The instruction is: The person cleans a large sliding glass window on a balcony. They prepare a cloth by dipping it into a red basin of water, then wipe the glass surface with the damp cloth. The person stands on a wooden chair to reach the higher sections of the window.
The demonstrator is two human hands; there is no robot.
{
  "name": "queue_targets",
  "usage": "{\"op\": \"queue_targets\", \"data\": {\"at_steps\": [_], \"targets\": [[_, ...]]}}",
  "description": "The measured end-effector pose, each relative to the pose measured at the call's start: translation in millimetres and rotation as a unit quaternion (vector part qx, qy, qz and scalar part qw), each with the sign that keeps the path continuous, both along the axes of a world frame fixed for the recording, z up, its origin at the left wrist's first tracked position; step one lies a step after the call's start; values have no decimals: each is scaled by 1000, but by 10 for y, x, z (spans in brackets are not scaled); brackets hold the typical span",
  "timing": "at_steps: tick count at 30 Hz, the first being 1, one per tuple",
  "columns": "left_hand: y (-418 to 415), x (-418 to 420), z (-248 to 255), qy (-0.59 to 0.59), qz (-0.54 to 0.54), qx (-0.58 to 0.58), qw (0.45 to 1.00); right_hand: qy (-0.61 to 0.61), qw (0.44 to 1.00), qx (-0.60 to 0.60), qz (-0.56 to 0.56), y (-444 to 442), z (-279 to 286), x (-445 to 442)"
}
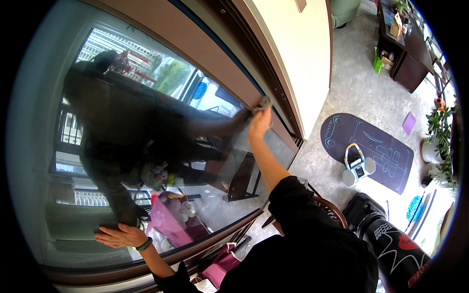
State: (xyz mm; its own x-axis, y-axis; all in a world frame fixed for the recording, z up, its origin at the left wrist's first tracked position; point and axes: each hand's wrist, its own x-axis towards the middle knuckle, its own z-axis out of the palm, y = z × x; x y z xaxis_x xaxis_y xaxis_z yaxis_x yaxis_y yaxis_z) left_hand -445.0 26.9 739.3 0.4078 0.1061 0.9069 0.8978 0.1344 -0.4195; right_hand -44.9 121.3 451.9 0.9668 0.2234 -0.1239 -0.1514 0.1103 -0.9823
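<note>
A large glass pane (121,175) set in a brown frame (220,55) fills the left side and mirrors a dark figure and windows. My left hand (122,235), with a dark bracelet (144,244) at the wrist, lies against or very close to the lower glass, fingers extended and holding nothing. Higher up, my right hand (260,122) grips a crumpled grey-brown cloth (263,103) at the frame's side strip, where the glass ends. The fingers of that hand partly hide the cloth.
Behind my right arm stand a wooden chair (331,212) and a black punching bag (392,238). A pale blue speaker (359,170) sits on a dark mat (381,150). Potted plants (436,126) and a dark desk (406,47) are farther off. Someone's green-clad leg (344,13) shows at the top.
</note>
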Motion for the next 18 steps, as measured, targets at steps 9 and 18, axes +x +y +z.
{"op": "queue_targets", "data": {"at_steps": [9, 18], "targets": [[16, 116, 46, -9, -15, -7, 1000, 61, 958, -191, 204, -181, -709, 123], [-14, 119, 48, -30, -43, -18, 998, -236, 929, 207, 196, -505, 2075, 313]]}}
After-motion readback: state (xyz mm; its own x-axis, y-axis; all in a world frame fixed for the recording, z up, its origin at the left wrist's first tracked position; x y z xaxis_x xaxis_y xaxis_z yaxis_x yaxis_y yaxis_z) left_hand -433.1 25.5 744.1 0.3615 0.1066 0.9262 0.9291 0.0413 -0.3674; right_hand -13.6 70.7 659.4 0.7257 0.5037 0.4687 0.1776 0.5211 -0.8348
